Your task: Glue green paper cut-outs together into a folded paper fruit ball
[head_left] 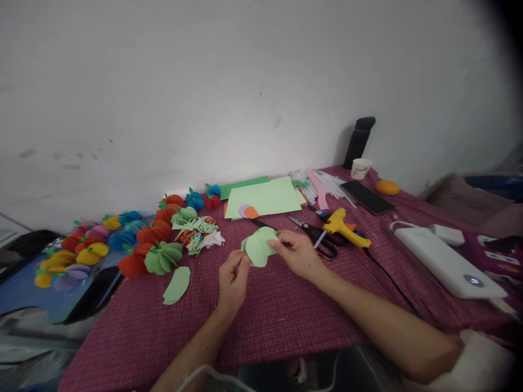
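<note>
Light green paper cutouts (259, 247), rounded and layered, are held up between my two hands over the red checked cloth. My left hand (233, 276) pinches their lower left edge between thumb and fingers. On the right side, my right hand (297, 253) grips the edge, its thumb on the front and its fingers partly hidden behind. Another folded light green paper piece (177, 285) lies on the cloth to the left. Beyond it sits a light green paper pumpkin (163, 257) made of fanned folds.
Colourful paper pumpkins (154, 233) crowd the left, beside paper scraps (199, 235). Green sheets (263, 198) lie at the back. Scissors (312, 233), a yellow glue gun (342, 228), a phone (368, 197), a paper cup (361, 169), a black bottle (358, 142) and a white power bank (447, 261) occupy the right.
</note>
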Tool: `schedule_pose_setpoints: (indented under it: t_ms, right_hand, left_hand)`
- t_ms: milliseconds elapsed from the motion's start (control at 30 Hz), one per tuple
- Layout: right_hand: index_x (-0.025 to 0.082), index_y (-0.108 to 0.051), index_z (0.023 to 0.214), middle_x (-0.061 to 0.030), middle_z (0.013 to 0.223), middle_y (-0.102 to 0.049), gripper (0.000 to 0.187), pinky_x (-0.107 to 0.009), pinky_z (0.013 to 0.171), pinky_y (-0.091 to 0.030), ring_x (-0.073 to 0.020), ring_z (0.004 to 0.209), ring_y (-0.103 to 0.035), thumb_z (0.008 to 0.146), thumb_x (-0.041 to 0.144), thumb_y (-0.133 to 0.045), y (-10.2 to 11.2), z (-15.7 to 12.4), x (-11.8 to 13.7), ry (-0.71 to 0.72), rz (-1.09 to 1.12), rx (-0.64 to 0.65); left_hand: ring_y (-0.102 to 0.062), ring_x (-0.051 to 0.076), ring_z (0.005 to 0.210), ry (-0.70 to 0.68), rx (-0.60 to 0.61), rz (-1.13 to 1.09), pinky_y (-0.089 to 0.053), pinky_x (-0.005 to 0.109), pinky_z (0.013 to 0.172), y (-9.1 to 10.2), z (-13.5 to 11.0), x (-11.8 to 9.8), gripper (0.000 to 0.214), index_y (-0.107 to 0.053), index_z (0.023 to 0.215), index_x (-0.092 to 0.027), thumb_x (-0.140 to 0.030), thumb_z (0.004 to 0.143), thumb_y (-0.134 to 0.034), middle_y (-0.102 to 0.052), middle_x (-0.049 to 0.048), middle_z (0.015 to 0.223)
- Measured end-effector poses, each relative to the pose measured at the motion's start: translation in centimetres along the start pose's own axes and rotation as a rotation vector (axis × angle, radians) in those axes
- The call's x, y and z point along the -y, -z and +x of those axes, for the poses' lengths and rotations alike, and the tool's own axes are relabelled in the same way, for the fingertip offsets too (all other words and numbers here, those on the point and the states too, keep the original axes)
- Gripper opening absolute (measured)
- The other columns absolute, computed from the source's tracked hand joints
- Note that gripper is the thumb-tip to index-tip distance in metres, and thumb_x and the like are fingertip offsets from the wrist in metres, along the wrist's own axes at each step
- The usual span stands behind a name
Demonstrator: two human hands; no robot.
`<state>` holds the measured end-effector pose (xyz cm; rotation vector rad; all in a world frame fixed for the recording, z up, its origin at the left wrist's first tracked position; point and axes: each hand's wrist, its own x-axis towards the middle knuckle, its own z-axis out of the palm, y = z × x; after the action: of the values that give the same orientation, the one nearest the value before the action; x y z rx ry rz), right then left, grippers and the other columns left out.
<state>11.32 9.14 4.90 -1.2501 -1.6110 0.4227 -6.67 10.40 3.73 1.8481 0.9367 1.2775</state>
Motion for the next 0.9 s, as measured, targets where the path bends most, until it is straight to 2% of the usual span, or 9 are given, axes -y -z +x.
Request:
schedule_pose_setpoints:
  t_ms: [133,267,367,667,833,900]
  right_hand:
    - [0.018,-0.050,0.058,0.0024,0.058,-0.049,0.029,-0.023,0.055,-0.037,-0.0118,0.057,-0.046,0.084,0.032,-0.049,0.01,0.03,-0.03,-0.042,0.010,-0.003]
    - [0.018,-0.061,0.071,0.0015,0.064,-0.059,0.020,-0.023,0.057,-0.041,-0.0129,0.059,-0.052,0.083,0.031,-0.051,-0.07,0.09,-0.19,-0.081,0.039,-0.010]
    - [0.018,-0.064,0.078,0.0009,0.067,-0.062,0.016,-0.024,0.058,-0.043,-0.0134,0.061,-0.054,0.080,0.029,-0.053,-0.11,0.11,-0.27,-0.096,0.043,-0.022]
    - [0.018,-0.059,0.086,0.0006,0.072,-0.061,0.011,-0.025,0.061,-0.045,-0.0139,0.064,-0.056,0.077,0.024,-0.056,-0.59,0.07,-0.72,-0.114,0.078,-0.047]
    - [0.021,-0.046,0.104,-0.0022,0.091,-0.062,0.033,-0.028,0.068,-0.049,-0.0151,0.076,-0.060,0.073,0.017,-0.057,-0.73,-0.06,-0.90,-0.099,0.137,-0.086]
    - [0.022,-0.050,0.103,-0.0039,0.097,-0.061,0.030,-0.031,0.075,-0.049,-0.0163,0.084,-0.060,0.074,0.014,-0.056,-0.63,-0.07,-0.77,-0.023,0.095,-0.074]
  left_hand:
    - [-0.048,0.013,0.071,-0.004,-0.016,0.028,-0.039,0.024,0.068,-0.05,0.13,0.08,0.021,-0.062,0.075,-0.015,-0.027,0.085,-0.046,-0.054,0.0010,0.072]
    - [-0.050,0.014,0.071,0.017,-0.026,0.036,-0.040,0.025,0.069,-0.01,0.12,0.19,0.022,-0.060,0.073,-0.015,-0.028,0.084,-0.046,-0.056,0.0012,0.073]
    - [-0.049,0.013,0.069,0.019,-0.031,0.042,-0.040,0.024,0.067,0.01,0.08,0.25,0.021,-0.059,0.071,-0.015,-0.027,0.083,-0.047,-0.055,0.0006,0.071]
    - [-0.053,0.014,0.074,0.052,-0.040,0.017,-0.041,0.025,0.072,-0.18,0.04,0.88,0.013,-0.059,0.078,-0.015,-0.024,0.080,-0.051,-0.059,0.0009,0.075]
    - [-0.054,0.014,0.072,0.073,-0.044,0.028,-0.042,0.025,0.071,-0.17,-0.03,0.80,0.014,-0.060,0.077,-0.015,-0.026,0.080,-0.052,-0.059,0.0010,0.073]
    - [-0.055,0.014,0.073,0.062,-0.039,0.019,-0.042,0.025,0.071,-0.16,-0.02,0.66,0.014,-0.060,0.077,-0.015,-0.026,0.080,-0.052,-0.060,0.0012,0.074]
